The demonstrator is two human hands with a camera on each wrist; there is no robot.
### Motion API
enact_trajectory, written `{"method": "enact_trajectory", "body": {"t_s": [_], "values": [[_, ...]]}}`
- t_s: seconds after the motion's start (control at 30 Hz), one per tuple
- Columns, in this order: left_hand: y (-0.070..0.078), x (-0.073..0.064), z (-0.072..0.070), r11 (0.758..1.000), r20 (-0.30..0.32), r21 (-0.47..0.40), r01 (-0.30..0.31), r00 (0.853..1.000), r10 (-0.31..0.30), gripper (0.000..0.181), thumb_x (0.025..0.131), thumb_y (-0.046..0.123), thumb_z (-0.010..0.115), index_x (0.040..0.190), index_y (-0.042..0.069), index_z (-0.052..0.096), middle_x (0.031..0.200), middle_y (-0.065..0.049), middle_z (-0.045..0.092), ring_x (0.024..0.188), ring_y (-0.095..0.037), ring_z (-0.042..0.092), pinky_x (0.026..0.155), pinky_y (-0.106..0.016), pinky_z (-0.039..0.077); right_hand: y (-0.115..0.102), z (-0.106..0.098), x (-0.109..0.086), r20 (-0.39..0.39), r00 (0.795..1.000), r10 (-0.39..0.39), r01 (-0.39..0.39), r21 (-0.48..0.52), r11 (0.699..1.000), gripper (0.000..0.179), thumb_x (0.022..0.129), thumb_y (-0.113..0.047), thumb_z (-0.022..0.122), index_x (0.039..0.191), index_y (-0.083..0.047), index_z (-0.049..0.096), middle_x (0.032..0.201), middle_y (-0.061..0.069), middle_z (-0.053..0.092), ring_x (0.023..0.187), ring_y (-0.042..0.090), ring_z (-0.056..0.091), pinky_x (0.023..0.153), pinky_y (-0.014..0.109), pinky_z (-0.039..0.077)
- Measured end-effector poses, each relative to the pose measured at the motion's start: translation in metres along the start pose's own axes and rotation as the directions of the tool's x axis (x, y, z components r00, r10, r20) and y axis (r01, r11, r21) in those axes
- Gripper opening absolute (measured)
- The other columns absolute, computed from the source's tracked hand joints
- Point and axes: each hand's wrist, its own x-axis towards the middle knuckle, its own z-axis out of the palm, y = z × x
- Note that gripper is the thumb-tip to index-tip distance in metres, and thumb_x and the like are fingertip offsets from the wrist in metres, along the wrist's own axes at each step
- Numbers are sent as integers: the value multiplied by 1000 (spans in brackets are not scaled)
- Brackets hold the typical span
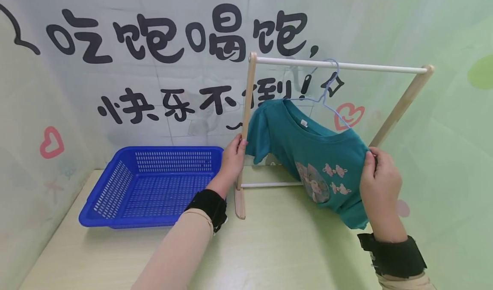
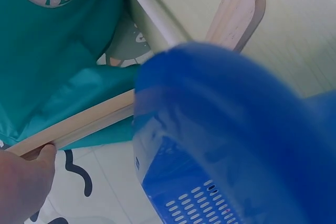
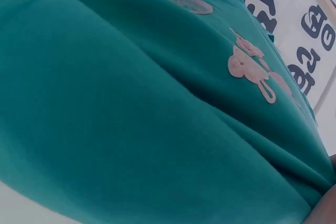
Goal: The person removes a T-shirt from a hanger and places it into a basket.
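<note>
A teal T-shirt [image 1: 277, 127] with pink rabbit prints hangs on a thin light-blue hanger [image 1: 330, 82]. The hanger's hook goes over the white top bar of a small wooden clothes rack [image 1: 400, 106]. My left hand [image 1: 232, 159] grips the rack's left post, thumb and fingers on either side; the left wrist view shows this hand [image 2: 26, 182] on the wood beside the shirt. With my right hand [image 1: 381, 187] I pinch the shirt at its right shoulder, where the right post passes behind. Whether those fingers also hold the post is hidden. Folds of the shirt [image 3: 157, 103] converge on that hand.
A blue perforated basket [image 1: 96, 200] stands on the pale table [image 1: 269, 247] left of the rack, close to my left forearm. Behind is a printed wall sheet [image 1: 154, 89] with large black characters. The rack's left foot [image 1: 239, 204] is near the basket.
</note>
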Motion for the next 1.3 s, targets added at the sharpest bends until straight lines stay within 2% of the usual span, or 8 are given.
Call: {"method": "enact_trajectory", "body": {"t_s": [0.07, 0.2, 0.4, 0.53, 0.63, 0.77, 0.97, 1.3], "values": [[0, 1, 0, 1000, 1, 4, 7, 1000, -7, 49, 103, 31, 35, 146, 7, 34, 129, -11, 60, 126, -25, 51, 106, -39, 40, -1, 0, 1, -21, 1000, 16, -15, 11, 1000, 40, 101, -29, 43, 113, 4, 60, 106, 21, 63, 97, 36, 59, 88, 56, 48], [-1, 1, -1, 1000, 7, 5, 27, 1000, -27, 50, 103, 33, 33, 147, 9, 34, 130, -10, 59, 128, -24, 49, 107, -39, 39, -2, -1, 3, -52, 998, 39, -38, 23, 999, 41, 100, -31, 43, 114, 3, 60, 107, 19, 63, 97, 34, 58, 87, 47, 49], [-1, 2, 0, 1000, 11, -4, 23, 1000, -23, 49, 103, 33, 33, 146, 9, 35, 129, -10, 59, 126, -24, 50, 106, -40, 40, -2, -3, 3, -83, 995, 51, -49, 25, 998, 42, 100, -33, 44, 113, 3, 61, 105, 17, 64, 93, 28, 58, 84, 17, 42], [0, 3, 0, 1000, 18, -14, 24, 1000, -24, 48, 103, 34, 33, 145, 11, 37, 128, -10, 59, 125, -24, 52, 104, -40, 42, -3, -5, 5, -102, 994, 47, -44, 33, 998, 44, 99, -35, 44, 112, 3, 61, 105, 17, 64, 93, 27, 58, 82, 5, 36], [0, 2, 0, 999, 22, -23, 37, 999, -37, 47, 103, 35, 34, 144, 13, 39, 128, -9, 60, 123, -23, 53, 104, -40, 42, -4, -6, 5, -108, 993, 47, -44, 32, 999, 45, 99, -36, 44, 113, 3, 62, 106, 16, 64, 92, 25, 58, 84, 5, 38], [1, 2, -1, 999, 28, -27, 45, 999, -44, 47, 103, 35, 34, 144, 13, 38, 129, -9, 59, 124, -24, 52, 104, -41, 42, -5, -6, 2, -108, 993, 54, -52, 19, 998, 46, 99, -38, 43, 112, 1, 62, 104, 14, 65, 87, 15, 55, 86, 10, 42], [1, 2, -3, 999, 31, -35, 42, 999, -40, 49, 103, 35, 33, 146, 12, 35, 132, -10, 57, 126, -24, 50, 106, -41, 40, 0, -5, -6, -125, 991, 46, -41, 47, 998, 44, 99, -34, 44, 110, 4, 62, 101, 16, 64, 83, 4, 47, 80, 5, 36], [0, 2, -1, 998, 19, -34, 45, 999, -45, 49, 103, 34, 34, 146, 11, 35, 130, -9, 58, 126, -23, 50, 105, -39, 41, 10, -5, -23, -112, 992, 57, -52, 48, 998, 41, 99, -30, 46, 108, 7, 62, 101, 19, 64, 84, -3, 43, 80, 4, 34]]}}
